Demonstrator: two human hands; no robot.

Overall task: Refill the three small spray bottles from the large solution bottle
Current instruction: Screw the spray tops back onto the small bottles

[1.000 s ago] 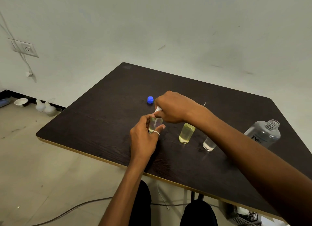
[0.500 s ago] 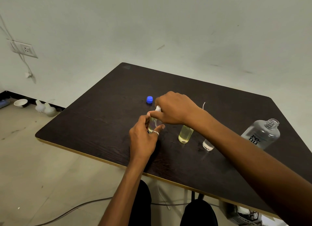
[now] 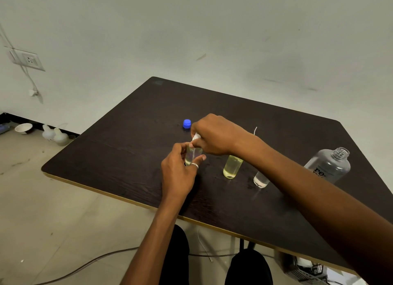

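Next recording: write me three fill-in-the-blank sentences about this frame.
The left hand holds a small clear spray bottle of ___ liquid.
The plastic spray top gripped by the right hand is ___.
The plastic screw cap lying on the dark wooden table is ___.
Missing: yellow; white; blue.

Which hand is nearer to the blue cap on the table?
The right hand: it is just beside the blue cap, gripping a white spray top. The left hand is farther, toward the person, holding the small bottle.
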